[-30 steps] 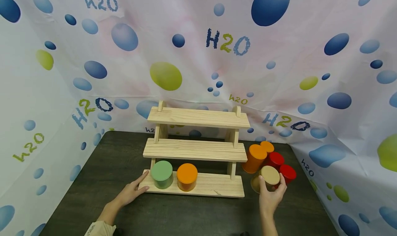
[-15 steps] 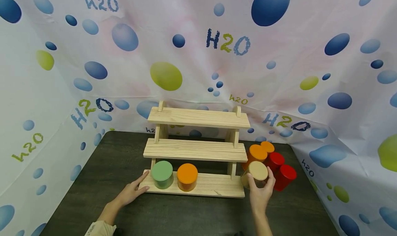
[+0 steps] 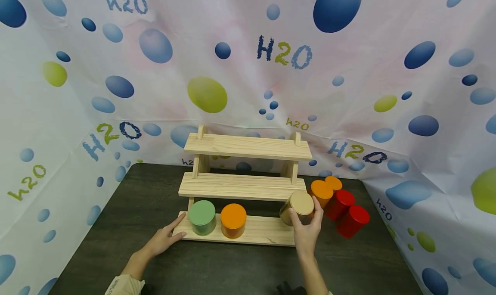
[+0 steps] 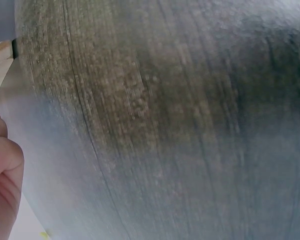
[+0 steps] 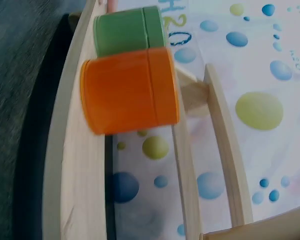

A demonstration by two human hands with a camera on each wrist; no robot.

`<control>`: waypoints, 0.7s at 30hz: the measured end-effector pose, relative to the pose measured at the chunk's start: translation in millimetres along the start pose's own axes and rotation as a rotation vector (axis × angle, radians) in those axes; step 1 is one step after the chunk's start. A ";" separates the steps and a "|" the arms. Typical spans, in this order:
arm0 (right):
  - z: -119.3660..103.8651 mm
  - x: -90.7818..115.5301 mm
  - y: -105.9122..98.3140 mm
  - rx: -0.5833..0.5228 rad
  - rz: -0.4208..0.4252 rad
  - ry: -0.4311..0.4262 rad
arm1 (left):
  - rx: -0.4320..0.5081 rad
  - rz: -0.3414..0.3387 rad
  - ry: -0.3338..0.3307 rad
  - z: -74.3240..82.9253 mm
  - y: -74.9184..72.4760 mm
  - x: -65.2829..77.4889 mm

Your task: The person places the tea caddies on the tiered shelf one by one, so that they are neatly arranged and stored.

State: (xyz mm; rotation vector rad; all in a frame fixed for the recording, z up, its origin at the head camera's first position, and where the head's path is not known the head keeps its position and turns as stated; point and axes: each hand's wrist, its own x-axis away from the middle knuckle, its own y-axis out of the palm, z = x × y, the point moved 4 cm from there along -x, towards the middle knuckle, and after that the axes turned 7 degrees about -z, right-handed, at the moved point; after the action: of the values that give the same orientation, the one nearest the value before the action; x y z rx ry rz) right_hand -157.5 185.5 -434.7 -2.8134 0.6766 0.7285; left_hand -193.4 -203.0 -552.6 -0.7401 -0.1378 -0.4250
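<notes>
Wooden three-tier rack [image 3: 244, 187] is standing mid-view. From its middle, left hand [image 3: 162, 242] is touching bottom shelf's end at 8 o'clock; most fingers hidden, can't tell if gripping. Right hand [image 3: 307, 234] is grasping beige can [image 3: 302, 203] at 4 o'clock. Green can [image 3: 203, 217] (8) and lone orange can [image 3: 233, 221] (7) are sitting on bottom shelf. Two red cans [image 3: 352, 222] and two orange cans [image 3: 321, 189] are standing around 3 o'clock.
</notes>
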 end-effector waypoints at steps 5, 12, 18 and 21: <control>5.7 -5.6 17.5 -0.039 -0.086 -0.005 | -0.005 -0.005 -0.009 -0.7 0.2 -0.4; -19.8 -14.4 50.6 -0.083 -0.234 -0.011 | -0.015 0.007 -0.014 0.2 -0.9 0.1; -47.6 -17.5 75.3 -0.064 -0.323 -0.028 | -0.003 0.001 -0.027 1.1 -0.5 0.2; -49.9 -18.7 87.5 -0.071 -0.365 -0.017 | -0.008 0.010 -0.020 0.9 -0.9 0.5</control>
State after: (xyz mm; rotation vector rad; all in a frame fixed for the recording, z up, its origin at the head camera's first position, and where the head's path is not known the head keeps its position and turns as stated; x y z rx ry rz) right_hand -191.6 102.4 -385.5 -2.8699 0.1263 0.7164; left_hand -193.3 -203.1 -551.2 -0.7532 -0.1511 -0.4091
